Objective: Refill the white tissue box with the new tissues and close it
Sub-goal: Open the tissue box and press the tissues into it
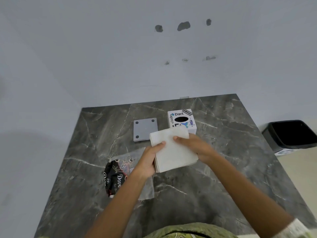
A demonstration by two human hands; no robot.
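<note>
A dark marble table [223, 169] carries everything. At its far side stands the white tissue box [181, 120], stickered, oval slot facing up, with its grey base plate [145, 129] lying just left of it (four round feet showing). Nearer left lies the emptied tissue wrapper [115, 177]. Above the table, the stack of new tissues [173, 150] is pinched between left hand [149, 160] and right hand [195, 146], fingers closed on opposite edges. Probably light, soft and floppy; best gripped by the sides.

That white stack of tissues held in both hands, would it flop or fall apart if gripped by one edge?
Probably floppy: the tissue stack is loose soft sheets with no wrapper, and the left hand and right hand hold opposite sides. It likely weighs little. Its layered edge suggests sheets could slide or fan out.
</note>
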